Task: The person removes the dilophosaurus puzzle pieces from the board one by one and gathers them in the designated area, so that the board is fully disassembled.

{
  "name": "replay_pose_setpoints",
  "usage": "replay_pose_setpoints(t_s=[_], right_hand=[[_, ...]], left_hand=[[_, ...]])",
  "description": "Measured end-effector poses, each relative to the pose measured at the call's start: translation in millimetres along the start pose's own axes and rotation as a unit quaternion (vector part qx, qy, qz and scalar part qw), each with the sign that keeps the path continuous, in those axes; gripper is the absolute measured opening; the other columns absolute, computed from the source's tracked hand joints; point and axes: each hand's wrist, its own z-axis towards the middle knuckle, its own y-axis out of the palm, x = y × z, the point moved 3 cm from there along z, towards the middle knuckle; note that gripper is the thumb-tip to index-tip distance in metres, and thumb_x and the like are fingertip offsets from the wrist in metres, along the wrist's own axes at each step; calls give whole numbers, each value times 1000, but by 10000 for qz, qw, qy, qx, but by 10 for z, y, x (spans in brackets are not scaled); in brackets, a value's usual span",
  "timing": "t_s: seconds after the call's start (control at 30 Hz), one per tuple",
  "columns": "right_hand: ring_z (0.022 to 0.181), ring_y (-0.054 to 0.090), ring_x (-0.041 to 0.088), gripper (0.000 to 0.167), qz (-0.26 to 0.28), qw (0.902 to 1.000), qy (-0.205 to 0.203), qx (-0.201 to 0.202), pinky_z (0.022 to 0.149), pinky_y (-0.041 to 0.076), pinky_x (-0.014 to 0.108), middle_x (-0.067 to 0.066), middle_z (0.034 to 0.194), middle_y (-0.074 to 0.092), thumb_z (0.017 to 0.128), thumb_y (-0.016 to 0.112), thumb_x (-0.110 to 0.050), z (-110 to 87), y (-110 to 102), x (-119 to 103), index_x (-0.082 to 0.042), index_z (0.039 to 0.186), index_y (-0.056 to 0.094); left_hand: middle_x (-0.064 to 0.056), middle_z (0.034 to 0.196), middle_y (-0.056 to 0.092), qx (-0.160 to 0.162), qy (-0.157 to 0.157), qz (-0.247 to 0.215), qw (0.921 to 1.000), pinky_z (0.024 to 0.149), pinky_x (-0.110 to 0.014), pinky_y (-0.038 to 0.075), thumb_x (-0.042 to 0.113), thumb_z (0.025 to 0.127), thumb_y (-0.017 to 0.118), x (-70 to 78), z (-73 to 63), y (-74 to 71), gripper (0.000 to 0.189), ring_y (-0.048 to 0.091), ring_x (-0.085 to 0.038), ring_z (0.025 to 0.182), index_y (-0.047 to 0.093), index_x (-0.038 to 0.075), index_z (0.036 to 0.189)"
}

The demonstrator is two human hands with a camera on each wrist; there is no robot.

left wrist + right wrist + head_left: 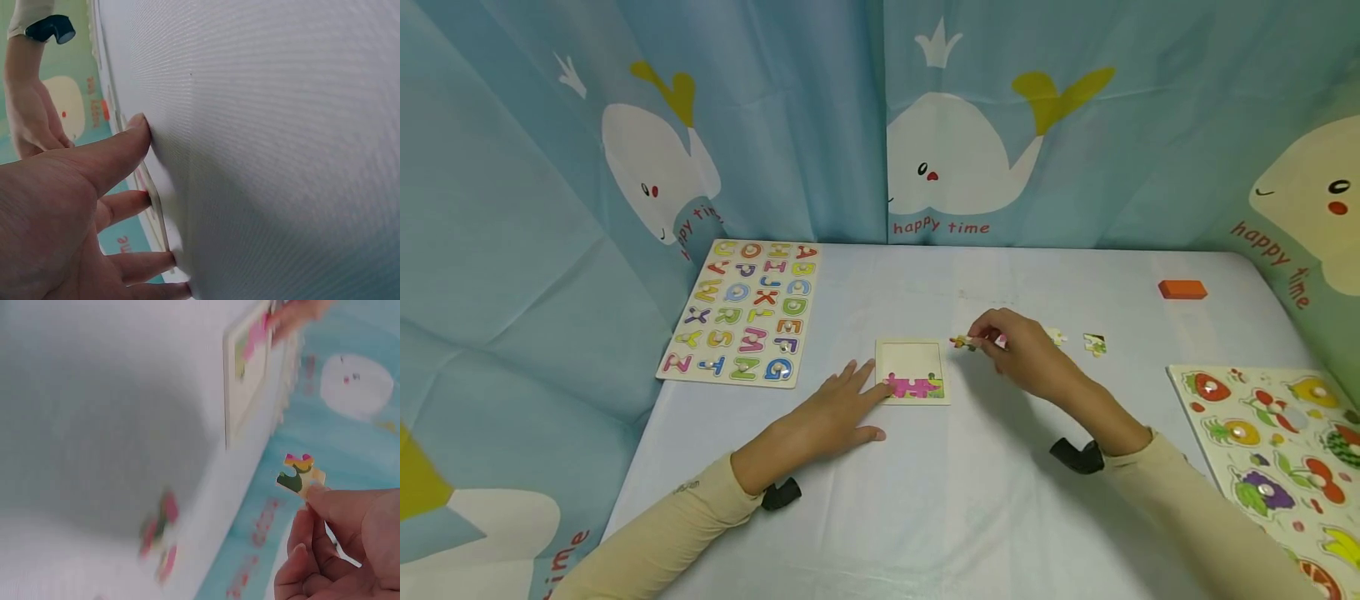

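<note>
Right hand (1018, 354), head view: thumb and fingers closed up in a pinch on a jigsaw piece (962, 343), clear of the desk (970, 508), just off the puzzle tray (912, 358) at its 2 o'clock. Magenta pieces (917, 387) sit in the tray along the 6 o'clock side. Left hand (831, 417) at the tray's 8 o'clock, fingers spread, index fingertip on the tray, gripping nothing. Loose jigsaw pieces (1095, 345) at the right hand's 3 o'clock, one partly hidden. From the tray: alphabet board (741, 317) between 9 and 10, orange block (1182, 289) between 2 and 3, fruit board (1262, 450) between 3 and 4.

Left wrist view: left thumb and fingers stretched out, fingertips at the tray edge. Right hand around 10 o'clock; its piece can't be made out.

Right wrist view: right hand at 4 o'clock pinching the yellow, green and pink piece by its edge. Tray at 1 o'clock, left fingers at its top end. Loose pieces blurred at 7 o'clock.
</note>
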Motion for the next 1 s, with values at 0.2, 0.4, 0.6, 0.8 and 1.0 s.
replay_pose_setpoints(t_s=[0.2,0.4,0.6,0.8,1.0], right_hand=[[90,63,18,9,-131,9998,104,138,73,51,20,6,104,73,102,69,-6,-193,-406,258,-8,111,72],[94,62,4,8,-372,9978,533,-137,79,50,13,6,106,74,103,68,-8,-441,-751,617,-10,110,72],[92,59,-1,6,-429,9907,1089,-692,75,51,18,6,107,72,104,67,-13,-625,-907,980,-8,108,70],[89,56,3,10,-190,9790,1384,-1488,76,51,19,2,104,67,105,65,-11,-747,-913,1255,-3,110,68],[89,55,2,9,86,9747,1407,-1733,77,51,19,2,104,66,105,62,-5,-758,-875,1353,0,111,67]], left_hand=[[-21,174,21,-14,-11,3,10000,127,-62,24,44,101,70,8,-3,-10,71,18,-48,160,42,22,162],[-22,174,21,-15,-10,75,10000,126,-62,25,44,101,70,11,-5,-10,70,19,-48,159,42,22,162],[-22,174,21,7,-20,88,10000,126,-62,26,44,101,70,11,-8,-4,70,19,-49,159,43,22,162],[-21,174,20,-26,-31,51,10000,127,-61,25,44,102,69,14,-15,-6,70,18,-48,160,43,22,162],[-22,174,21,2,-8,30,10000,126,-62,25,44,101,70,13,-13,-9,70,19,-48,160,43,22,162]])
